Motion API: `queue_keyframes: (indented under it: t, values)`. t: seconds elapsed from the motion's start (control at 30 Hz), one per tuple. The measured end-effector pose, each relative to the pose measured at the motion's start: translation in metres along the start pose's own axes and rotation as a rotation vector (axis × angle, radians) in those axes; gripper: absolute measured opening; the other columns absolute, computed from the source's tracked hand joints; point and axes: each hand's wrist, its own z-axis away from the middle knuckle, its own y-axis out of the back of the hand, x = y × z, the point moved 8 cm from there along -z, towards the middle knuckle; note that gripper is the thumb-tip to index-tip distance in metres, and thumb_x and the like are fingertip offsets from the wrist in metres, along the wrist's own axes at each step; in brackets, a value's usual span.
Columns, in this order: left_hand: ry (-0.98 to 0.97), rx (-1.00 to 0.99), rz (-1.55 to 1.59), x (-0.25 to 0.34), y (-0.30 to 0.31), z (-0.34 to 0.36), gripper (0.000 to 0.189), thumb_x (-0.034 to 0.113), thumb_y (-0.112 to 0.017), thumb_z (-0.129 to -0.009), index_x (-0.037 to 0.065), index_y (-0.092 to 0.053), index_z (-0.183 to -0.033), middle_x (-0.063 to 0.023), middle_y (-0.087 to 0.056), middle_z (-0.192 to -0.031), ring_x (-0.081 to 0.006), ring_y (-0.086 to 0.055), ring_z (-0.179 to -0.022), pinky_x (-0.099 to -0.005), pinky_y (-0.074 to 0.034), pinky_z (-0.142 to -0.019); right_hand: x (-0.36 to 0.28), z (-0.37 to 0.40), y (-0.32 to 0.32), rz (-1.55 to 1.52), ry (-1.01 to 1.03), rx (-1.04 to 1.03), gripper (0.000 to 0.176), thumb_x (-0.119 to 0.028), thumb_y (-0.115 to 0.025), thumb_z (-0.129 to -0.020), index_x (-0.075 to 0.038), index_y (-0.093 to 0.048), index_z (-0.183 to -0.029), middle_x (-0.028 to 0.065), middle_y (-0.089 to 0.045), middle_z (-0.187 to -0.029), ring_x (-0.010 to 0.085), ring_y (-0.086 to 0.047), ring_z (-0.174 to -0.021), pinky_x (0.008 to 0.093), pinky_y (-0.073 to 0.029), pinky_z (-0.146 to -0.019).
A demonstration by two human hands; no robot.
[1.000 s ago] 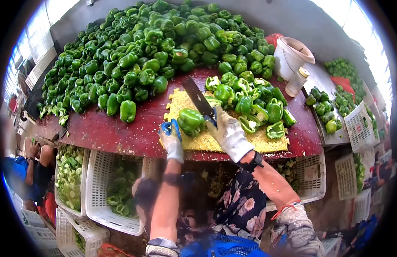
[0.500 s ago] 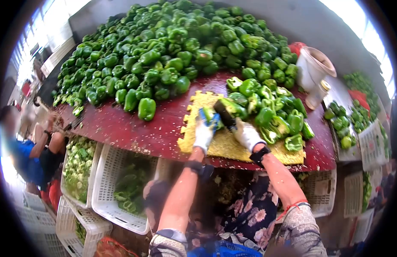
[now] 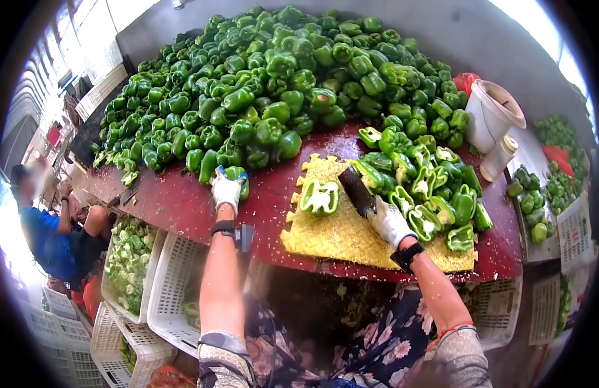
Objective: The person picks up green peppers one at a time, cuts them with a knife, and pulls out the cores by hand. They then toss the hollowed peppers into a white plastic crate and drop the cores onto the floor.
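Observation:
My left hand (image 3: 228, 191), in a white and blue glove, has its fingers around a whole green pepper (image 3: 243, 183) at the front of the big pepper pile (image 3: 248, 110). My right hand (image 3: 388, 222), gloved too, grips a wide dark blade (image 3: 357, 191) over the yellow foam mat (image 3: 335, 239). A halved pepper (image 3: 319, 196), cut face up, lies on the mat's left part. Cut peppers (image 3: 424, 222) are heaped to the right of the blade, partly on the mat.
A white bucket (image 3: 490, 116) and a jar (image 3: 499, 159) stand at the red table's (image 3: 163, 197) back right. Crates (image 3: 173, 291) stand below its front edge. At the left sits a person (image 3: 47, 236) in blue. More peppers (image 3: 532, 194) lie at the far right.
My left hand has moved left from the mat to the pile and taken hold of a pepper. A halved pepper now lies on the mat. The blade stays in my right hand.

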Motion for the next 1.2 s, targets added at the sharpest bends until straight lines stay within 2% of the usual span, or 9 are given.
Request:
queue_keyframes:
  t: [0.13, 0.3, 0.37, 0.5, 0.67, 0.83, 1.03, 1.1, 1.2]
  values:
    - [0.047, -0.137, 0.649, -0.038, -0.028, -0.001, 0.048, 0.014, -0.088, -0.071, 0.003, -0.063, -0.111, -0.0040, -0.066, -0.098, -0.0151, -0.060, -0.085, -0.0304, -0.051, -0.078, 0.002, -0.002, -0.003, -0.017, 0.019, 0.072, 0.063, -0.037, -0.052, -0.096, 0.003, -0.039, -0.143, 0.0303, -0.057, -0.129, 0.0415, -0.053, -0.123, 0.0447, -0.041, -0.105]
    - [0.269, -0.282, 1.332, 0.009, -0.005, 0.107, 0.048, 0.012, -0.086, -0.075, 0.010, -0.055, -0.111, -0.0011, -0.062, -0.098, -0.0144, -0.058, -0.085, -0.0319, -0.051, -0.075, -0.018, 0.032, 0.007, -0.109, 0.049, 0.140, 0.064, -0.038, -0.053, -0.097, 0.001, -0.037, -0.144, 0.0295, -0.053, -0.133, 0.0449, -0.054, -0.120, 0.0463, -0.043, -0.103]
    - [0.159, -0.305, 1.418, 0.018, -0.017, 0.145, 0.050, 0.014, -0.085, -0.076, 0.012, -0.054, -0.115, -0.0017, -0.061, -0.103, -0.0147, -0.058, -0.087, -0.0310, -0.051, -0.077, -0.047, 0.065, 0.016, -0.146, 0.243, 0.377, 0.044, -0.026, -0.058, -0.094, -0.001, -0.049, -0.129, 0.0254, -0.067, -0.102, 0.0415, -0.068, -0.085, 0.0496, -0.054, -0.079]
    - [0.231, -0.204, 1.346, 0.058, -0.022, 0.228, 0.046, 0.010, -0.082, -0.080, 0.014, -0.053, -0.115, 0.0001, -0.058, -0.104, -0.0119, -0.056, -0.088, -0.0281, -0.050, -0.077, -0.058, 0.060, -0.012, 0.017, 0.353, 0.223, 0.036, -0.027, -0.058, -0.094, -0.003, -0.052, -0.120, 0.0234, -0.068, -0.094, 0.0430, -0.066, -0.084, 0.0518, -0.052, -0.075]
    - [-0.125, -0.157, 0.263, 0.084, -0.049, 0.248, 0.075, 0.050, -0.050, -0.098, -0.006, -0.033, -0.146, -0.0348, -0.038, -0.145, -0.0475, -0.030, -0.140, -0.0446, -0.027, -0.119, -0.046, 0.059, 0.014, -0.008, 0.161, 0.200, 0.047, -0.037, -0.053, -0.096, -0.002, -0.051, -0.127, 0.0239, -0.068, -0.098, 0.0418, -0.065, -0.092, 0.0508, -0.050, -0.081]
    - [-0.010, -0.443, 0.585, 0.071, -0.047, 0.254, 0.068, 0.046, -0.046, -0.102, -0.008, -0.036, -0.144, -0.0301, -0.036, -0.150, -0.0385, -0.032, -0.142, -0.0399, -0.025, -0.119, -0.056, 0.099, 0.023, -0.001, 0.168, 0.106, 0.061, -0.041, -0.053, -0.097, 0.004, -0.044, -0.137, 0.0267, -0.065, -0.108, 0.0417, -0.062, -0.104, 0.0485, -0.049, -0.089]
    - [0.000, -0.155, 0.856, 0.032, -0.053, 0.251, 0.065, 0.041, -0.054, -0.100, -0.007, -0.041, -0.143, -0.0291, -0.044, -0.144, -0.0391, -0.034, -0.140, -0.0430, -0.023, -0.119, -0.090, 0.126, 0.048, 0.081, 0.294, 0.230, 0.047, -0.033, -0.054, -0.097, 0.002, -0.048, -0.128, 0.0228, -0.066, -0.096, 0.0386, -0.066, -0.091, 0.0486, -0.051, -0.079]
    - [-0.048, 0.229, 0.750, 0.025, -0.035, 0.256, 0.041, 0.032, -0.061, -0.098, -0.003, -0.054, -0.118, -0.0225, -0.058, -0.110, -0.0327, -0.052, -0.109, -0.0437, -0.040, -0.100, -0.096, 0.119, 0.046, 0.094, 0.322, 0.257, 0.041, -0.030, -0.054, -0.097, 0.002, -0.050, -0.124, 0.0217, -0.066, -0.090, 0.0381, -0.067, -0.086, 0.0488, -0.052, -0.074]
    - [-0.034, -0.080, 0.946, 0.051, -0.029, 0.263, 0.037, 0.030, -0.065, -0.097, 0.000, -0.054, -0.115, -0.0148, -0.054, -0.106, -0.0242, -0.051, -0.099, -0.0399, -0.043, -0.090, -0.066, 0.072, -0.042, 0.233, 0.403, 0.167, 0.026, -0.015, -0.053, -0.091, -0.002, -0.054, -0.114, 0.0210, -0.067, -0.081, 0.0385, -0.067, -0.075, 0.0502, -0.052, -0.065]
